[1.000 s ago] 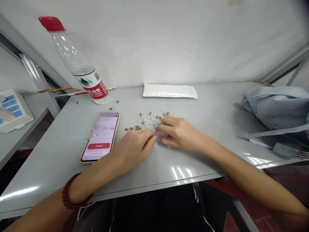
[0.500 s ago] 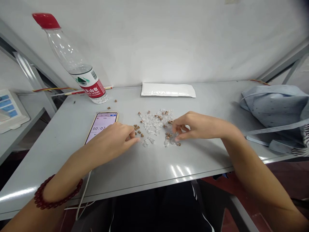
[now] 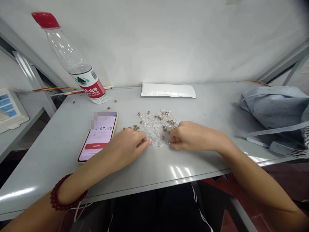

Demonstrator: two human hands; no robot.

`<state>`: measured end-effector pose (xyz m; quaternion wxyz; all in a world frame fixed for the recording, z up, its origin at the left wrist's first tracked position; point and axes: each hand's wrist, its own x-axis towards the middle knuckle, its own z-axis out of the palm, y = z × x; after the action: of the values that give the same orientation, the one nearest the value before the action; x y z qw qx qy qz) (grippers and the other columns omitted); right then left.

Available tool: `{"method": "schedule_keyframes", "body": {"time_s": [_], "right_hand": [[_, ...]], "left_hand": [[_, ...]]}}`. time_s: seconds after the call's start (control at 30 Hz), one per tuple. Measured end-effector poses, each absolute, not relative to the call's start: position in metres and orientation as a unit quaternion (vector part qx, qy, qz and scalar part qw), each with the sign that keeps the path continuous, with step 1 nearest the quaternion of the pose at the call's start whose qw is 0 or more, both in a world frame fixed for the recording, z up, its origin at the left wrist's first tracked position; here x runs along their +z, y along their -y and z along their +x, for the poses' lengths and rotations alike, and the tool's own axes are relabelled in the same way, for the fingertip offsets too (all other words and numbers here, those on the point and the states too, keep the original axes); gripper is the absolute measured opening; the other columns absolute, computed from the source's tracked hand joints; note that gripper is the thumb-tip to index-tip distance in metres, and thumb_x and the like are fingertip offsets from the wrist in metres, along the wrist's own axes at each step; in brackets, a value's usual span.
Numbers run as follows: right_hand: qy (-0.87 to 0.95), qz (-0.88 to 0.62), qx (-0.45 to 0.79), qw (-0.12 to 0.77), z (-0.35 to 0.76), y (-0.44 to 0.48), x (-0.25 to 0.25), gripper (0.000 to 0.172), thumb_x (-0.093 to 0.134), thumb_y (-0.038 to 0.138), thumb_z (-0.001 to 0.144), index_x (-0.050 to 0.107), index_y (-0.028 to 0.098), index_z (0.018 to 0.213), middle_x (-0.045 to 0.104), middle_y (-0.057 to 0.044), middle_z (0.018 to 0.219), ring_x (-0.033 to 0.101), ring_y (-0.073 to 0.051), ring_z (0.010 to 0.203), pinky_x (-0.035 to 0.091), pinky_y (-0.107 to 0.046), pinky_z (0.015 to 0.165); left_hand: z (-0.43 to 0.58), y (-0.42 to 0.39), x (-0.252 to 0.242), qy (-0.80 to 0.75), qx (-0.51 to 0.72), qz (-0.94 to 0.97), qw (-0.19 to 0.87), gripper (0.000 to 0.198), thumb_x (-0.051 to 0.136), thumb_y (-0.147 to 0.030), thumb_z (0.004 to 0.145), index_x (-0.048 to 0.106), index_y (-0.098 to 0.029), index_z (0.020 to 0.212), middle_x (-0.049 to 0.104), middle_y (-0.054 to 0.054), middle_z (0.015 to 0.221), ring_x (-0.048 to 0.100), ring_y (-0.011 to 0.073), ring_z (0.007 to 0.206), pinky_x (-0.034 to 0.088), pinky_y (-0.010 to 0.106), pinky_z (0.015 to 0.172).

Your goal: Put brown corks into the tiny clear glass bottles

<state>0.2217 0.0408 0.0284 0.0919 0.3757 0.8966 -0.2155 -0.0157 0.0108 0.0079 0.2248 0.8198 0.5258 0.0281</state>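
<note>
A pile of tiny clear glass bottles (image 3: 156, 124), several with brown cork stoppers, lies on the grey desk between my hands. My left hand (image 3: 131, 141) is closed at the pile's left front, thumb and forefinger beside a little bottle; whether anything is pinched there is hidden. Curled at the right front, my right hand (image 3: 188, 135) has its fingers around a small glass bottle (image 3: 168, 141), mostly covered by them. One corked bottle (image 3: 161, 141) lies between the two hands. Loose brown corks (image 3: 135, 127) sit just behind my left hand.
A phone (image 3: 101, 129) with a running timer lies left, partly under my left forearm. Behind it stands a water bottle (image 3: 84, 77) with a red cap. A white padded envelope (image 3: 168, 90) rests against the wall. A light blue cloth bag (image 3: 277, 112) is at the right.
My left hand has moved right and slightly forward, from the loose corks to the bottles, uncovering more of the phone. My right hand has lowered slightly and its fingers have curled in more.
</note>
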Motion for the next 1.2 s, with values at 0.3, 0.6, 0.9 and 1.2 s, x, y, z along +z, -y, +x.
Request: {"method": "schedule_keyframes", "body": {"time_s": [0.3, 0.6, 0.9, 1.2], "right_hand": [[-0.864, 0.318, -0.374, -0.108, 0.217, -0.035, 0.029, 0.005, 0.061, 0.012, 0.075, 0.062, 0.017, 0.078, 0.060, 0.005, 0.065, 0.051, -0.008, 0.057, 0.042, -0.023, 0.057], [-0.704, 0.303, -0.585, -0.267, 0.208, -0.034, 0.019, 0.015, 0.077, 0.023, 0.082, 0.066, 0.016, 0.090, 0.069, -0.001, 0.085, 0.065, -0.013, 0.080, 0.053, -0.028, 0.076], [-0.620, 0.318, -0.659, -0.282, 0.204, -0.034, 0.017, 0.021, 0.077, 0.031, 0.083, 0.075, 0.014, 0.096, 0.071, -0.001, 0.071, 0.065, -0.011, 0.064, 0.054, -0.026, 0.064], [-0.718, 0.322, -0.580, -0.211, 0.210, -0.039, 0.020, 0.025, 0.072, 0.038, 0.084, 0.076, 0.013, 0.089, 0.062, 0.001, 0.066, 0.052, -0.009, 0.055, 0.041, -0.023, 0.049]], "left_hand": [[-0.004, 0.002, -0.004, -0.367, 0.243, 0.876, 0.196, 0.019, 0.054, -0.029, 0.097, 0.068, -0.018, 0.104, 0.064, -0.001, 0.079, 0.053, 0.0105, 0.059, 0.042, 0.023, 0.058], [0.000, 0.004, 0.009, -0.410, 0.347, 0.808, 0.240, 0.016, 0.058, -0.017, 0.091, 0.069, -0.017, 0.080, 0.060, -0.005, 0.060, 0.052, 0.0085, 0.054, 0.043, 0.019, 0.054], [0.001, 0.005, 0.012, -0.445, 0.398, 0.756, 0.268, 0.006, 0.071, -0.022, 0.085, 0.075, -0.020, 0.087, 0.071, -0.002, 0.073, 0.061, 0.0081, 0.062, 0.048, 0.017, 0.056], [0.000, 0.005, 0.018, -0.467, 0.379, 0.696, 0.393, 0.011, 0.069, -0.023, 0.086, 0.076, -0.021, 0.077, 0.071, -0.004, 0.062, 0.065, 0.0090, 0.056, 0.055, 0.016, 0.055]]}}
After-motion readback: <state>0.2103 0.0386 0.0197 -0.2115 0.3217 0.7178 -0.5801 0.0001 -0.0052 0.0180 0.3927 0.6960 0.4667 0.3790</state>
